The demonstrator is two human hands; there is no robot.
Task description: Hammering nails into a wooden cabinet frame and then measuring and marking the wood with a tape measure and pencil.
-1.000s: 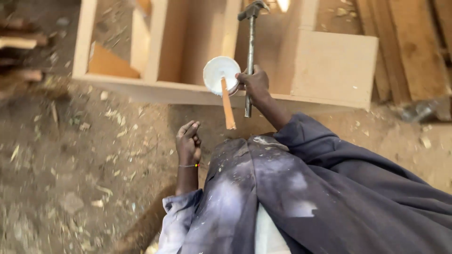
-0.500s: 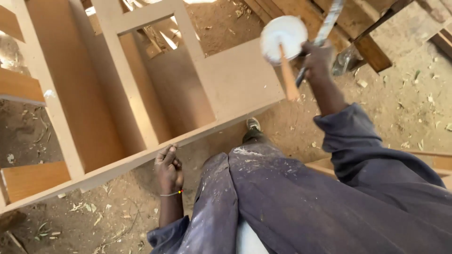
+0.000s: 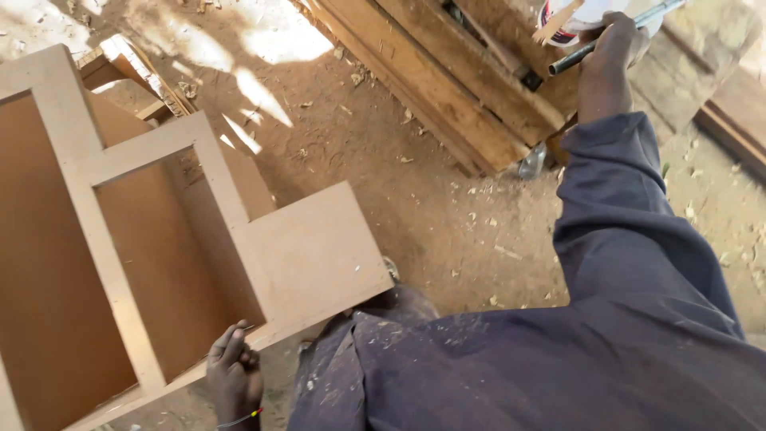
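Swung farther up and right since before, right hand (image 3: 610,48) clenched around hammer handle (image 3: 614,36) and white tub (image 3: 590,16), left hand (image 3: 234,371) gripping cabinet frame (image 3: 311,263) edge, likely repositioning, needing steady hold next.

A dusty dark blue work garment (image 3: 606,335) with long sleeves covers the person; a thin multicoloured bracelet (image 3: 239,418) circles the left wrist.
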